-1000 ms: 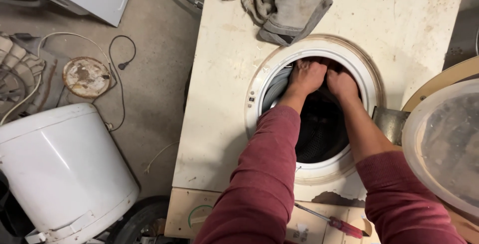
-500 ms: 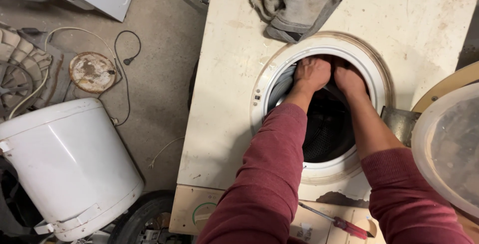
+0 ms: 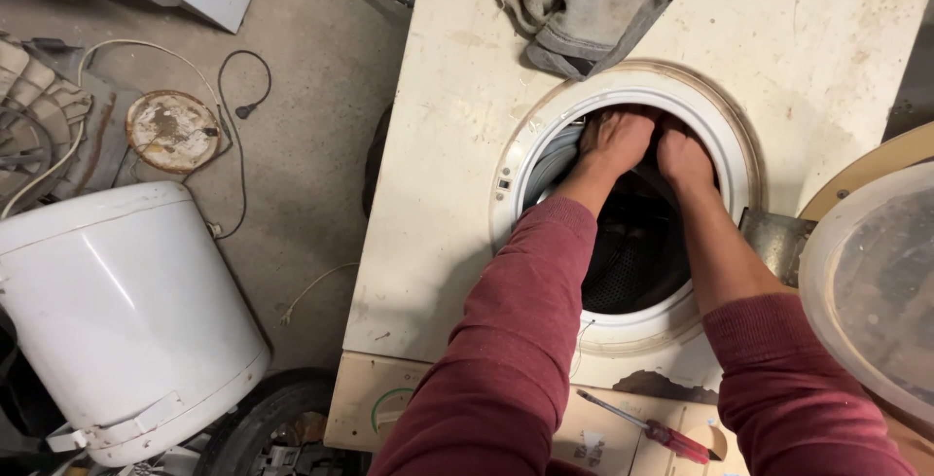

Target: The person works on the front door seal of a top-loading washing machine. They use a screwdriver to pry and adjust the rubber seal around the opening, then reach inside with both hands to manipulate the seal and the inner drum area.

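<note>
Reaching side by side into the round opening of a cream-white front-loading washing machine [image 3: 457, 194] laid on its back, the left hand [image 3: 615, 138] and right hand [image 3: 683, 157] pressed at the grey rubber door seal [image 3: 551, 167] along the far rim; whether either grip was closed on it could not be told, the fingers being hidden. The seal looked only partly worked, judging by its left side bulging loose. A red-handled screwdriver [image 3: 650, 427] lay untouched on the near panel, beside a small pale sticker [image 3: 591, 449]. The hinged round door [image 3: 866, 282] stood open at the right. A grey rag [image 3: 584, 0] lay far.
</note>
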